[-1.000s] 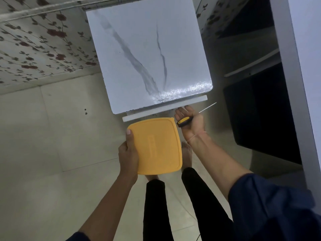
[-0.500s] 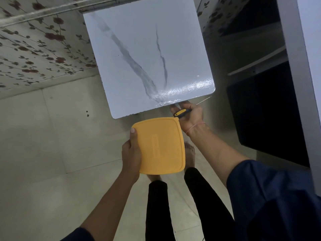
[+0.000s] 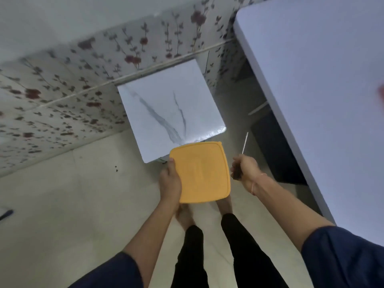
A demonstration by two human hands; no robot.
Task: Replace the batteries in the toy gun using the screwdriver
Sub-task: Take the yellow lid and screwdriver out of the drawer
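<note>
A person stands on a pale tiled floor (image 3: 72,204), seen from above, with both hands held out in front at about waist height and apart from each other. The left hand (image 3: 170,183) holds a yellow square lid (image 3: 202,173) by its left edge, thumb laid on top and fingers hidden underneath; whether a box hangs beneath the lid cannot be told. The right hand (image 3: 245,171) is just beside the lid's right edge, not touching it, and is wrapped in a fist around the dark handle of the screwdriver (image 3: 245,143), whose thin metal shaft points up and away from the body. A red thread (image 3: 252,187) circles the right wrist. Beyond the lid stands a small marble-patterned desk (image 3: 166,113), set against a wall with a flower print (image 3: 62,100); the lid's far edge overlaps its near corner in this view. A large white desk (image 3: 311,100) runs along the right side, with a blurred red shape (image 3: 381,94) at the picture's edge. Below the hands are bare feet (image 3: 185,217), black trousers (image 3: 193,256) and dark blue sleeves (image 3: 342,256). A dark object (image 3: 6,214) lies on the floor at the far left, too blurred to identify.
</note>
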